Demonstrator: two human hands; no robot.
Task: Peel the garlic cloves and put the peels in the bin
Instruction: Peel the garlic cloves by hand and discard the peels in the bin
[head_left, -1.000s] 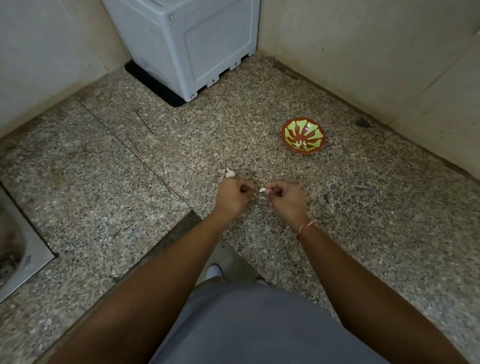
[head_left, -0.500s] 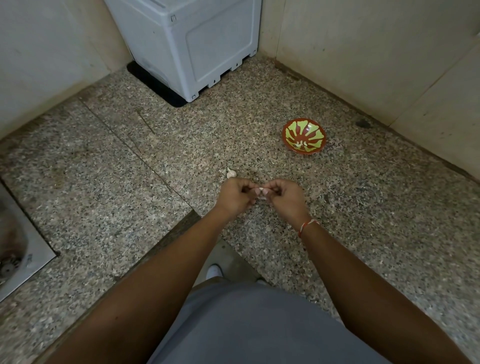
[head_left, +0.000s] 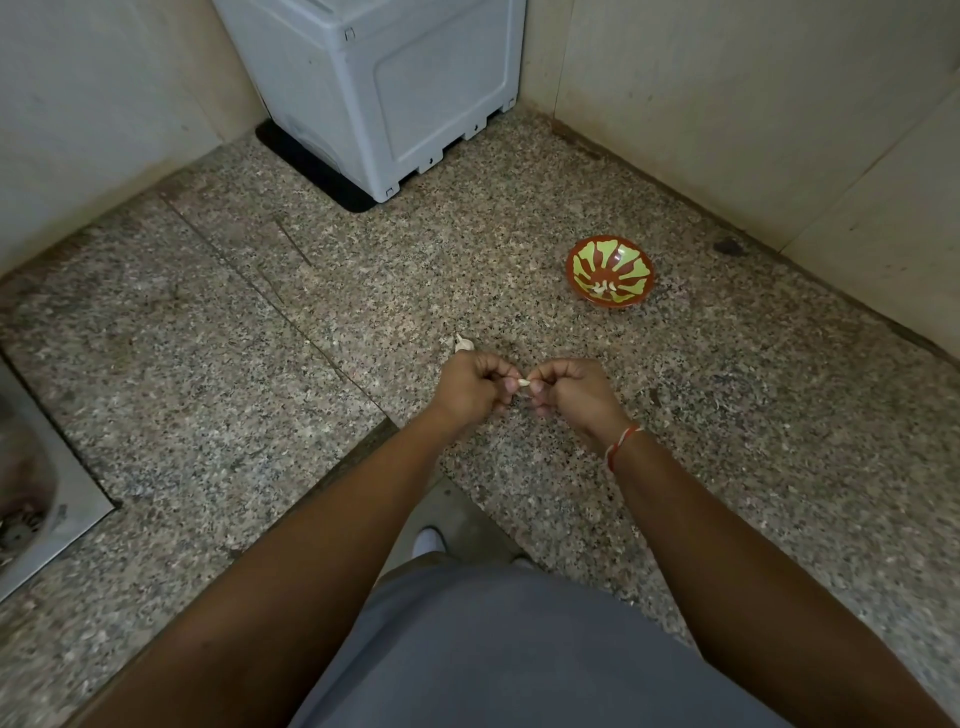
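Mid-frame, left hand (head_left: 470, 387) and right hand (head_left: 569, 389) pinch one clove (head_left: 523, 383) together, peeling, seemingly half-done. Next: strip the skin, clove to the bowl (head_left: 581, 262) upper right.

bare forearms, no sleeves in view. a thin red-and-white thread bracelet (head_left: 618, 447) circles the wrist just behind the right hand (head_left: 571, 395). grey garment (head_left: 519, 649) below; a white shoe tip (head_left: 430, 540) beneath the arms.

Speckled polished stone counter (head_left: 727, 467); glossy glazed bowl (head_left: 609, 278); smooth matt grey plastic box (head_left: 395, 88); dull metal sink (head_left: 47, 519); red thread bracelet (head_left: 621, 446).
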